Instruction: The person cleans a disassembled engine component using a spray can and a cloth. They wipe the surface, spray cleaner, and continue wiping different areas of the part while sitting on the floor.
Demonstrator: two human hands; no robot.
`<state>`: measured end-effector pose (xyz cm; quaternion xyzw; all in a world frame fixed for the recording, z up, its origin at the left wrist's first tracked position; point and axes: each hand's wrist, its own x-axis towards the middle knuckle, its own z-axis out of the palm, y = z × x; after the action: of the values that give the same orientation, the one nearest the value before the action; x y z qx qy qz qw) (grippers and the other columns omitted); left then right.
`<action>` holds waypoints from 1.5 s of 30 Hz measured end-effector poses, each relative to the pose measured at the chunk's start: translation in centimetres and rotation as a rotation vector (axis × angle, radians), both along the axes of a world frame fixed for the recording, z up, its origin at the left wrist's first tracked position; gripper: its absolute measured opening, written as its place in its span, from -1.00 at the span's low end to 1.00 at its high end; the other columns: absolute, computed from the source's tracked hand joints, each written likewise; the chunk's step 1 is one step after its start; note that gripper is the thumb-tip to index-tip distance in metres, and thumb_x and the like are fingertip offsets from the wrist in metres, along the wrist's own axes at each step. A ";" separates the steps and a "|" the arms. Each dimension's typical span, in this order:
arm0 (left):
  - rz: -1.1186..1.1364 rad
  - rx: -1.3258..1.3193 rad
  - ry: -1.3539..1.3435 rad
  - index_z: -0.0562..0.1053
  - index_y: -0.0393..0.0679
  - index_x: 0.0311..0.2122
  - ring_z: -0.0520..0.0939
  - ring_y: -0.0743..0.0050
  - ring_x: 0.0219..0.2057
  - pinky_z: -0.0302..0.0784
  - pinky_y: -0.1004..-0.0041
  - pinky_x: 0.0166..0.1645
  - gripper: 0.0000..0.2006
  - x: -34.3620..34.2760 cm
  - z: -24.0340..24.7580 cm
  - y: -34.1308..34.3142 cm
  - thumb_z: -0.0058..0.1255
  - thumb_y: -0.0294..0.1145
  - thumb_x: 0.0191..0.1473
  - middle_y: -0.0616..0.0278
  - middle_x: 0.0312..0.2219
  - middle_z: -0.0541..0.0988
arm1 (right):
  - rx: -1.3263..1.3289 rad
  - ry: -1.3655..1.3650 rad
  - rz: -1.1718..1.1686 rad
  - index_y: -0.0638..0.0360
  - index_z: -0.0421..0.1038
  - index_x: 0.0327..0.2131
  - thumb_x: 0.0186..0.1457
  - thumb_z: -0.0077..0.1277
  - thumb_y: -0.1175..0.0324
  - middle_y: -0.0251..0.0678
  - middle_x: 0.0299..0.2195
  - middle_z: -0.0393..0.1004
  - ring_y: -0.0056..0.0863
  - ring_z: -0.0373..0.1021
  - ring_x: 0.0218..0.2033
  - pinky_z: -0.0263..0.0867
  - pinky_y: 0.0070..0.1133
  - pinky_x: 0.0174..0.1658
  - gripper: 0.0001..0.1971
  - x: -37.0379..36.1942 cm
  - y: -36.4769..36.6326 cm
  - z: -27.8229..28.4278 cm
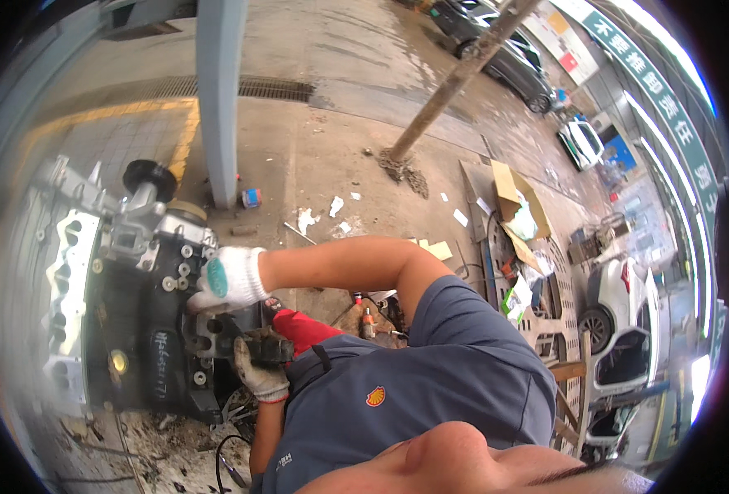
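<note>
A black engine block (121,321) with silver metal parts stands at the left, close to me. My right hand (224,280), in a white glove with a teal print, is closed against its near side beside several round metal fittings (182,270). The right fingertips are partly hidden, so what they grip cannot be made out. Below it, my left hand (259,377), in a soiled white glove, grips a dark blocky part (271,347) at the engine's near edge. Whether that part is attached to the engine cannot be told. A black pulley (150,179) sits at the engine's far end.
A grey-blue post (219,99) rises beyond the engine, near a small blue can (252,198). Paper scraps (307,220) litter the floor. An open cardboard box (509,193) stands to the right. Dirty debris (163,453) lies below the engine; cars (513,70) stand farther off.
</note>
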<state>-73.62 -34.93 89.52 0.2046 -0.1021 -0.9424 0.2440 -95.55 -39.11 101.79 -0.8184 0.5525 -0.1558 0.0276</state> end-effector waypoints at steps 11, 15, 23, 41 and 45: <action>0.150 -0.052 -0.136 0.56 -0.20 -0.11 0.72 0.20 -0.23 0.68 0.19 -0.04 -0.69 -0.1 -2.7 1.2 0.02 -0.13 0.35 0.05 -0.26 0.68 | 0.035 -0.005 -0.050 -0.10 0.53 -0.10 0.21 0.20 0.14 -0.25 -0.51 0.52 -0.14 0.54 -0.43 0.45 -0.24 -0.36 -0.76 0.5 -1.1 -0.4; 0.190 -0.047 -0.131 0.56 -0.23 -0.10 0.71 0.26 -0.21 0.66 0.24 -0.01 -0.74 0.1 -1.2 1.2 0.03 -0.23 0.36 0.09 -0.26 0.67 | 0.113 -0.063 0.014 -0.11 0.52 -0.05 0.24 0.20 0.19 -0.25 -0.53 0.52 -0.16 0.53 -0.48 0.43 -0.28 -0.41 -0.76 0.9 -1.2 1.5; 0.414 -0.286 -0.361 0.55 -0.19 -0.05 0.71 0.27 -0.21 0.67 0.24 -0.01 -0.74 -2.2 -4.4 2.4 0.08 -0.21 0.35 0.12 -0.26 0.67 | 0.127 0.085 0.015 -0.20 0.52 -0.07 0.25 0.09 0.11 -0.22 -0.47 0.59 -0.08 0.57 -0.41 0.50 -0.21 -0.36 -0.78 0.1 -1.5 1.4; 0.502 -0.137 -0.602 0.51 -0.17 0.03 0.74 0.16 -0.44 0.72 0.23 -0.35 -0.37 -2.4 5.3 2.3 -0.02 0.30 0.32 0.09 -0.34 0.69 | 0.119 0.014 0.286 0.03 0.49 -0.19 0.37 -0.03 0.05 -0.18 -0.36 0.65 -0.11 0.62 -0.27 0.51 -0.19 -0.23 -0.71 -1.0 -4.1 -0.3; 0.532 -0.172 -0.730 0.56 -0.15 -0.03 0.74 0.21 -0.46 0.71 0.29 -0.38 -0.35 -3.1 5.7 1.9 0.04 0.36 0.27 0.11 -0.38 0.70 | 0.148 -0.024 0.255 0.02 0.52 -0.14 0.37 -0.02 0.04 -0.13 -0.36 0.65 -0.08 0.63 -0.28 0.52 -0.20 -0.21 -0.71 -2.1 -3.2 0.0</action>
<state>-76.71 -33.05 95.24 0.5215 -0.2031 -0.7013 0.4416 -97.67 -42.34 101.83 -0.8756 0.4538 -0.1199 0.1139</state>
